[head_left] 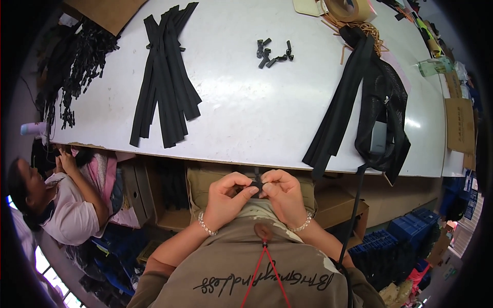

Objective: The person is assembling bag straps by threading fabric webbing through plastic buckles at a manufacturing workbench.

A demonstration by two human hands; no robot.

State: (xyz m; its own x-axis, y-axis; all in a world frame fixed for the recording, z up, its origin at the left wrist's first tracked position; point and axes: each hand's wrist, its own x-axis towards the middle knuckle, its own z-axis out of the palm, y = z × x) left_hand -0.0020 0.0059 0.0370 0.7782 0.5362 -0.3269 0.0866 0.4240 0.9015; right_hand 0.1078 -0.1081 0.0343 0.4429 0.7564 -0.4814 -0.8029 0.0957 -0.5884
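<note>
Between fingers (248, 191), small black piece (257, 186)

Black script (226, 285) crosses the brown shirt (205, 262); small print (465, 124) marks a carton (456, 141).

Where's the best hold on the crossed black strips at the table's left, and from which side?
Likely the narrow upper part of the black strips, coming from the right, away from the tangled black bundle: there the strips bunch and cross, while both ends spread.

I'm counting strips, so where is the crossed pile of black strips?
The crossed pile lies upper left in the head view, on the white table, left of the small black pieces.
</note>
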